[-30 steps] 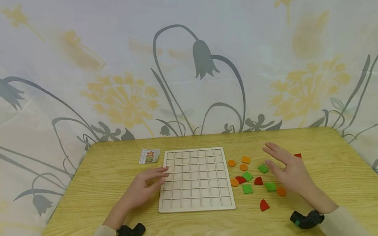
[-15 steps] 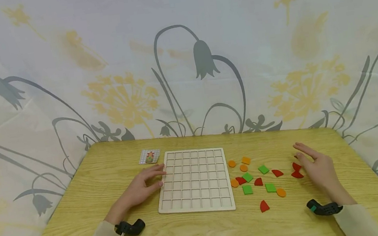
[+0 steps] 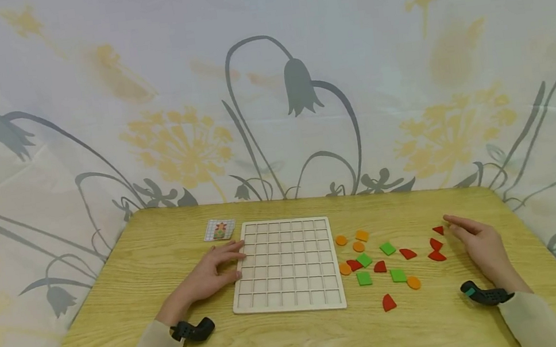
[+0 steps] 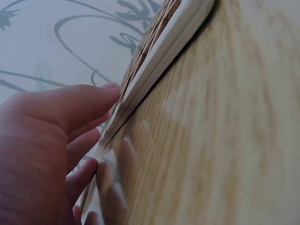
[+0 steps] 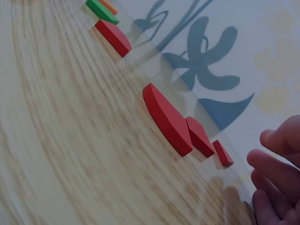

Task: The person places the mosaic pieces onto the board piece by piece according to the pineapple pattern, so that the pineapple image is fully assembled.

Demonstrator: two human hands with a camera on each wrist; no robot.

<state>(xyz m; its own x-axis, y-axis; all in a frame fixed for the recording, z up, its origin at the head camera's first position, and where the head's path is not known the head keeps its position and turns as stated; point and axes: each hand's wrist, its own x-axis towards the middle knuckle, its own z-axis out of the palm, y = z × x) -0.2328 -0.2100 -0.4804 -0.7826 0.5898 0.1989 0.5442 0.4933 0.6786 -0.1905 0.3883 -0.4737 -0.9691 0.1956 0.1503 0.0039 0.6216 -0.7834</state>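
Note:
My left hand [image 3: 211, 275] rests at the left edge of a pale square grid board [image 3: 294, 309], fingertips over its rim and thumb against the side. In the left wrist view the thumb [image 4: 89, 101] touches the board's edge [image 4: 157, 61]. On the right, my right hand [image 3: 485, 249] holds nothing; its fingers are loosely bent. Just left of it lie a small red triangle [image 3: 438, 230] and two red quarter-circle pieces, one [image 3: 436, 244] touching the other [image 3: 437, 256]. The right wrist view shows the fingers [image 5: 276, 173] apart from the red triangle [image 5: 223, 153].
Between board and right hand lie green squares [image 3: 387, 248], orange discs [image 3: 413, 282], an orange square [image 3: 361, 235] and more red quarter-circles [image 3: 389, 302]. A small gridded card [image 3: 219, 229] with a flower picture lies behind my left hand. A patterned cloth [image 3: 274, 139] hangs behind the table.
My right hand has moved rightward from above the scattered pieces to beyond them, uncovering the red pieces. The left hand has stayed at the board's edge.

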